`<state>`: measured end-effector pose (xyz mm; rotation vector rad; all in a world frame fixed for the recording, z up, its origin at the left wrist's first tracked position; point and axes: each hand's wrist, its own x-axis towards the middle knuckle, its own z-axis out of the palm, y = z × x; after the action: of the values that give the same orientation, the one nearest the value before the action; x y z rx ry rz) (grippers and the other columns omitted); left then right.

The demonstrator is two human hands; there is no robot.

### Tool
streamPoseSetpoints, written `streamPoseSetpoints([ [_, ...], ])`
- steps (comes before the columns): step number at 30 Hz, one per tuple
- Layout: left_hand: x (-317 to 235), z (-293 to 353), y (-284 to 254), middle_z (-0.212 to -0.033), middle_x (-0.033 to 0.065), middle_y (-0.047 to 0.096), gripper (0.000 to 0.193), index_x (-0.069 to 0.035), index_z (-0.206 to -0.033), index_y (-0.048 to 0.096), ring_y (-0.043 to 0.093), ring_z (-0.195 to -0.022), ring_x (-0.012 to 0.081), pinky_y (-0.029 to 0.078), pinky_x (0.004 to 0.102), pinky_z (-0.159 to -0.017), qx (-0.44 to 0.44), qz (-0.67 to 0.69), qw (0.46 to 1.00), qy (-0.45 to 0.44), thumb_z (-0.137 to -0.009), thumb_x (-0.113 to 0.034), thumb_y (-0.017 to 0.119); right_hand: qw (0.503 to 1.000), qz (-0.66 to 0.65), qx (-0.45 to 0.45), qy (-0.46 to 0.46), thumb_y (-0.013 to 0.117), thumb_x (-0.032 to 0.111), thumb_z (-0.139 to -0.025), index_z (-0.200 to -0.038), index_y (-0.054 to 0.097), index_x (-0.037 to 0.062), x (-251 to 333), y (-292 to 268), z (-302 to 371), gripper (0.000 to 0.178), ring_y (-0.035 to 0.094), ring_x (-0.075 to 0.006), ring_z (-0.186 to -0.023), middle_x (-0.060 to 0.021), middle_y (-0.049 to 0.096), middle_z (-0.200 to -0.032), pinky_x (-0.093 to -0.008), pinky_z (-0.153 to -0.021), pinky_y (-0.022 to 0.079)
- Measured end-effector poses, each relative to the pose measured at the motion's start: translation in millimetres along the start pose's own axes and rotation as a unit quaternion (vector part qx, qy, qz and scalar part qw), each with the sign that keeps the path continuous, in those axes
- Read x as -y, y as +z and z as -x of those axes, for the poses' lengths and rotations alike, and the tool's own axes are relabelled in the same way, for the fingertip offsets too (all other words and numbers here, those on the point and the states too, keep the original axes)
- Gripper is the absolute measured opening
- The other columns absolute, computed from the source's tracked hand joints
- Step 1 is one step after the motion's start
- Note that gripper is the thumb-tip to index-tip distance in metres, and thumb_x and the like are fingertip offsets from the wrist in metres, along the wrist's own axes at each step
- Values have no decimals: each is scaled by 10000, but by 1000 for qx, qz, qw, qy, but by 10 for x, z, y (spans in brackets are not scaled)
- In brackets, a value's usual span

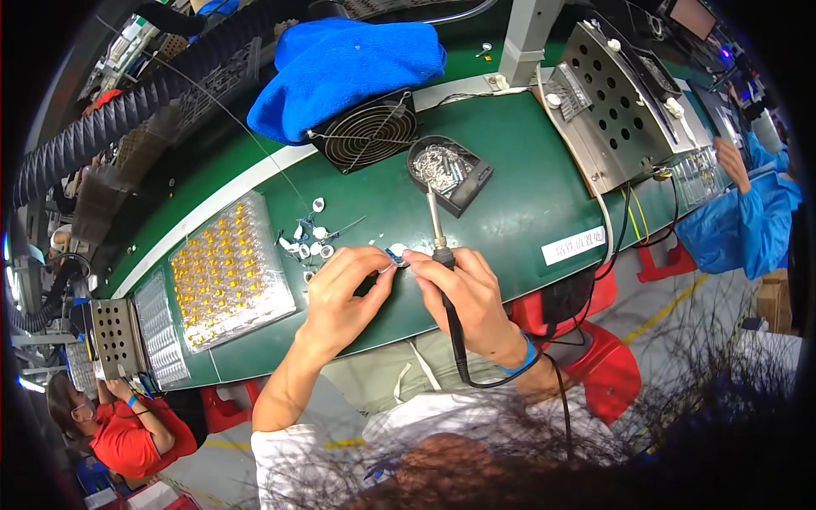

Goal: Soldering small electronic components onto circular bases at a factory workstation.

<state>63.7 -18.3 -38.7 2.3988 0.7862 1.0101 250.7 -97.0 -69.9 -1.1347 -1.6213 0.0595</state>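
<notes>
Over the bench's near edge, my left hand pinches a small white round part with a bit of blue between thumb and forefinger. My right hand holds a soldering iron, its metal end pointing away from me and its black cable hanging down past the wrist. Right fingertips also touch the small part; the exact contact is too small to make out. Just beyond my left hand lie several loose white round pieces with thin leads. A clear blister tray with rows of yellow-orange parts sits to the left.
A black bin of small metal bits stands beyond the iron. Behind it are a black fan and a blue cloth. A perforated metal box with cables stands at right. Co-workers sit at far left and right.
</notes>
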Motion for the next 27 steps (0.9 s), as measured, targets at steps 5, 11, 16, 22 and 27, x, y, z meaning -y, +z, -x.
streamPoseSetpoints([
  [5, 18, 83, -86, -1000, 108, 729, 260, -16, -1004, 715, 704, -855, 280, 581, 366, -738, -1, -29, 1000, 11, -776, 58, 816, 998, -8, 64, -22, 744, -14, -772, -1283, 648, 57, 11, 99, -36, 525, 648, -240, -936, -51, 751, -1041, -396, -782, 494],
  [11, 23, 222, -75, -1135, 121, 662, 312, 11, -1117, 670, 670, -1029, 285, 579, 374, -820, 72, -112, 981, 144, -820, -83, 672, 987, 111, 108, -41, 748, -67, -789, -1202, 720, 55, 55, 48, 37, 431, 657, -294, -905, -91, 749, -1156, -412, -809, 517],
  [16, 30, 445, -743, -1053, 135, 689, 273, -1, -1084, 674, 682, -983, 316, 574, 407, -830, 14, -141, 988, 67, -812, -27, 682, 989, 90, 115, -14, 742, -42, -833, -1206, 698, 64, 90, 35, 27, 390, 635, -317, -918, -76, 742, -1247, -433, -861, 523],
  [22, 497, 1043, -2082, -1005, 129, 773, 205, -8, -1078, 733, 742, -861, 253, 584, 345, -789, -108, -257, 926, -256, -880, 45, 746, 995, 11, 96, 39, 689, -32, -911, -1256, 552, 77, -1, 28, 135, 386, 643, -388, -1043, -117, 697, -1355, -460, -946, 522],
  [27, 595, 1370, -2357, -1022, 120, 780, 239, -16, -1105, 737, 747, -840, 239, 583, 332, -776, -74, -284, 917, -272, -871, 18, 768, 998, 13, 62, -4, 729, -79, -853, -1252, 580, 18, -13, 49, 90, 437, 653, -347, -909, -219, 727, -1255, -422, -801, 521],
])
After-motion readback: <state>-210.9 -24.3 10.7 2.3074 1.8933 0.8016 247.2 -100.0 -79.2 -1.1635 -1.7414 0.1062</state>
